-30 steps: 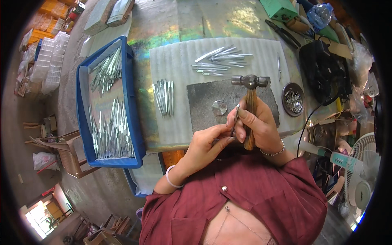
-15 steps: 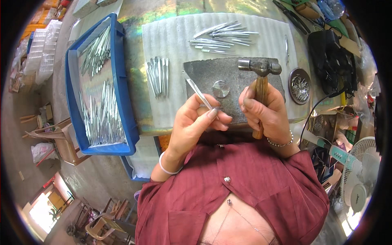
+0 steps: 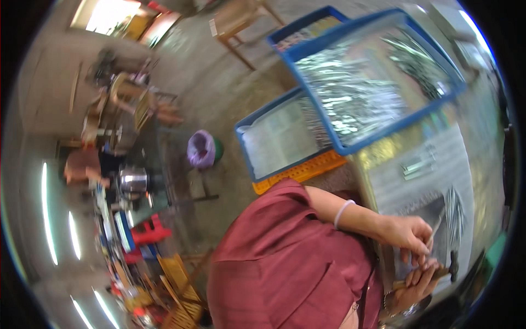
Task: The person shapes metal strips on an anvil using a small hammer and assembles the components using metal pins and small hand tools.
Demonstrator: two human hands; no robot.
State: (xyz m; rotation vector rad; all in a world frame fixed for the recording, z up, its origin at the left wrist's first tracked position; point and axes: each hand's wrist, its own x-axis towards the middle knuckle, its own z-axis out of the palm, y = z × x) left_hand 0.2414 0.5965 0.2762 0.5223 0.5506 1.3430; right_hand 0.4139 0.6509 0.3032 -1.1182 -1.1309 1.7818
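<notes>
My left hand is closed around a thin silver metal strip, which sticks out past the fingers. Close beside it, my right hand grips the wooden handle of a ball-peen hammer. The two hands nearly meet; whether their fingers touch is unclear. Under them lies a dark slab on a white foam sheet. A pile of similar strips rests beyond the slab, and a smaller group lies nearer the large blue tray. That tray holds many more strips.
Below the large tray, a second blue tray sits over an orange crate. A bin with a purple liner stands on the floor. Wooden chairs and a yellow folding chair are farther off.
The view has swung to the left, so the hands and foam sheet now appear at the lower right. My hands are closer together and still hold the strip and the hammer.
</notes>
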